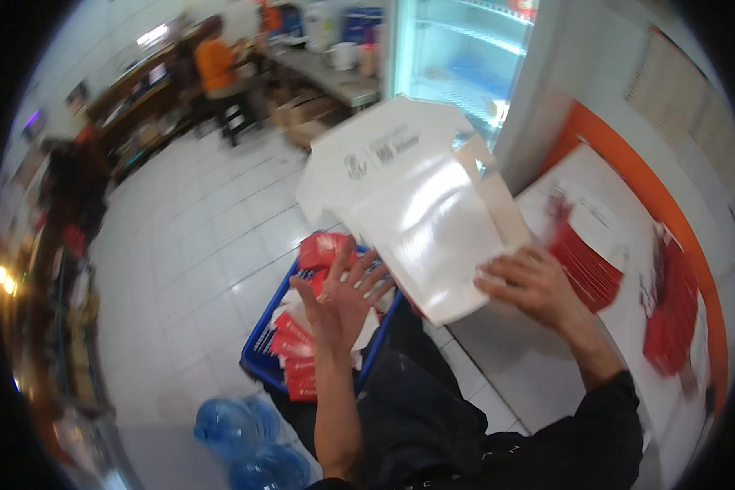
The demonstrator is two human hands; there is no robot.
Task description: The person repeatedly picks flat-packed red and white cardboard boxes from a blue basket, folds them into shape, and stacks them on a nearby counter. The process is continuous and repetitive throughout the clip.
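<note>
One glossy white cardboard sheet point(420, 216) tilts across the upper centre of the frame; the right hand's point(531, 286) bent fingers hold its lower right edge; the left hand point(343, 298), fingers spread wide, is near its lower left edge, above a blue basket point(257, 365) of red-and-white cartons point(296, 347); red stacks point(584, 265) lie on the counter point(625, 333) at right.

Basket point(257, 367) was blue; boxes point(298, 347) in it, red with white. Flat carton point(441, 216) above basket was glossy white, dark print. Bench point(633, 322) right of basket was white, stacks point(584, 265) on it mostly red. Bottles point(229, 429) below basket were see-through blue. Floor point(188, 253) left of basket: white tiles, grey grid.
</note>
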